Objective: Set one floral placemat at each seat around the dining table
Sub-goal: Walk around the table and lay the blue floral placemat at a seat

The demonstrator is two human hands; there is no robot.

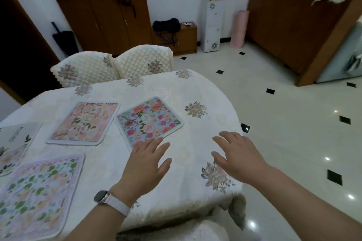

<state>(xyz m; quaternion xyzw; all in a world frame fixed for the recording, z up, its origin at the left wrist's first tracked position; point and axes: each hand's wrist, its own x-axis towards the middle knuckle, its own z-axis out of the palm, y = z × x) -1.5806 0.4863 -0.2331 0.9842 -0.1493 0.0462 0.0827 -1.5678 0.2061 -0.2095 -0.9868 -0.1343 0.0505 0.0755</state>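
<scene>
Several floral placemats lie on the cream tablecloth of the dining table point(176, 92). A blue one with red and pink roses point(148, 120) is nearest my hands, turned at an angle. A pink peach one point(84, 123) lies left of it. A green-leaf one point(37, 191) sits at the near left, and a pale one point(13, 145) at the far left edge. My left hand point(145, 164), with a watch on the wrist, hovers open at the blue mat's near corner. My right hand point(239, 154) is open over the table's right edge, holding nothing.
Two quilted cream chairs point(117, 64) stand at the table's far side. Another chair back point(207, 231) is just below me. Glossy tiled floor point(293, 123) spreads to the right. Wooden cabinets point(101, 17), a small white cabinet point(212, 25) and a wooden partition point(293, 25) line the walls.
</scene>
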